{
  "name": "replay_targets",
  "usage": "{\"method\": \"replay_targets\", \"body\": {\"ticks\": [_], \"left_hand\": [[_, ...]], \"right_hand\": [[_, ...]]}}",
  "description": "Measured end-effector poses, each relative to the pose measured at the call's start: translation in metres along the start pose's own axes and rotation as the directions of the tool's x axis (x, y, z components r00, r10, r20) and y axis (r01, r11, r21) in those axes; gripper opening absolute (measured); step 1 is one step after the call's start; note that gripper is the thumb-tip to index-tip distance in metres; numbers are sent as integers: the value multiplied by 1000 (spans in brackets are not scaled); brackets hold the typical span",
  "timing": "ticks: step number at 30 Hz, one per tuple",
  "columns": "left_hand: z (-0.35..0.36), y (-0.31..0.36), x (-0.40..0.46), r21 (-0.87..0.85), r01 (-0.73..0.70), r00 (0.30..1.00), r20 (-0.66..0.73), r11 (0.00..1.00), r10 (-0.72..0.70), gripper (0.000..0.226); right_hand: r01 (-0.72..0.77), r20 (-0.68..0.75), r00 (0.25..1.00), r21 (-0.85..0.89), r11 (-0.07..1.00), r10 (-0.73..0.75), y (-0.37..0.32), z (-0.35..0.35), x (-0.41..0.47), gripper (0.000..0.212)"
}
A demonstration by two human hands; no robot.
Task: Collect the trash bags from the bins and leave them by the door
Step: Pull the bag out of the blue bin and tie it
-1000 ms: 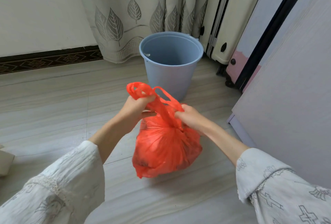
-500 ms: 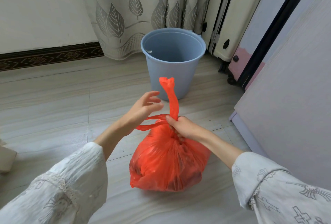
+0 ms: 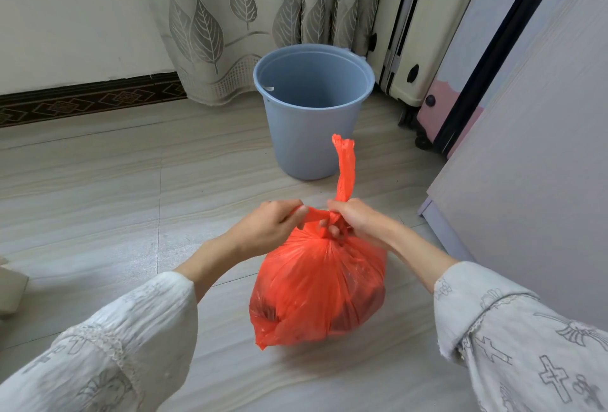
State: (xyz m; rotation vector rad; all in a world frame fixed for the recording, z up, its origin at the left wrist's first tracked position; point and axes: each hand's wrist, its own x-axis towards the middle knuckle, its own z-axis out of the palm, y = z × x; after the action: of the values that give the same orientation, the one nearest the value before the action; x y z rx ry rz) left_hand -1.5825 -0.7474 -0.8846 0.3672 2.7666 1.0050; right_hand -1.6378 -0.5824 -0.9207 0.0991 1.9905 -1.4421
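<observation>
A full red trash bag (image 3: 317, 286) rests on the tiled floor in front of me. My left hand (image 3: 268, 225) pinches one twisted handle strip and holds it out sideways to the left. My right hand (image 3: 357, 219) grips the bag's neck, and the other handle strip sticks straight up above it. Behind the bag stands a blue plastic bin (image 3: 312, 108) with no liner in it.
A leaf-patterned curtain (image 3: 230, 23) hangs behind the bin. A cream suitcase (image 3: 414, 33) and a pink one (image 3: 444, 108) stand at the back right. A grey cabinet side (image 3: 533, 154) rises close on the right. A beige object (image 3: 10, 289) sits at the left edge.
The bag has come down from mid-air onto the floor. My left hand let go of the handles, then closed on one strip and pulled it sideways. The right hand kept the neck.
</observation>
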Motion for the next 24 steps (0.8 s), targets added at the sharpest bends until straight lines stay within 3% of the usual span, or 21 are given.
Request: {"method": "replay_targets", "body": {"ticks": [2, 5, 10, 12, 14, 16, 18, 19, 20, 22, 24], "left_hand": [[-2, 8, 3, -218, 62, 997, -32, 974, -70, 38], [-2, 19, 3, -499, 147, 988, 33, 854, -151, 39], [-4, 26, 1, -575, 210, 971, 214, 790, -103, 39], [-3, 23, 0, -489, 234, 948, 307, 840, -85, 40], [-2, 20, -1, -215, 201, 905, 413, 956, -98, 36], [-6, 18, -2, 21, 191, 794, 585, 981, -167, 34], [-12, 15, -4, 84, 264, 659, 712, 961, -244, 36], [-13, 11, -4, 77, 305, 650, 711, 949, -267, 42], [-12, 5, -3, 28, 342, 708, 649, 939, -277, 50], [-6, -8, 0, -119, 318, 908, 324, 941, -266, 52], [3, -18, 2, -114, 181, 983, 19, 977, -180, 32]], "right_hand": [[30, -39, 999, -12, 999, -30, -1, -11, -4, 44], [51, -114, 992, -31, 998, -54, 4, -20, -4, 40], [105, -234, 966, -24, 994, -108, 10, -32, 0, 35], [112, -245, 959, -120, 986, -139, 11, -36, 0, 35], [78, -216, 971, -128, 989, -104, 13, -35, -3, 34], [64, -119, 990, -69, 996, -72, 13, -34, -7, 30], [70, -14, 997, -27, 997, -70, 12, -34, -11, 25], [72, 19, 997, -56, 996, -71, 11, -34, -13, 22], [71, 46, 997, -113, 991, -66, 10, -34, -15, 20], [84, 107, 992, -213, 973, -62, 8, -32, -19, 18], [126, 169, 982, -244, 962, -86, 6, -28, -21, 20]]}}
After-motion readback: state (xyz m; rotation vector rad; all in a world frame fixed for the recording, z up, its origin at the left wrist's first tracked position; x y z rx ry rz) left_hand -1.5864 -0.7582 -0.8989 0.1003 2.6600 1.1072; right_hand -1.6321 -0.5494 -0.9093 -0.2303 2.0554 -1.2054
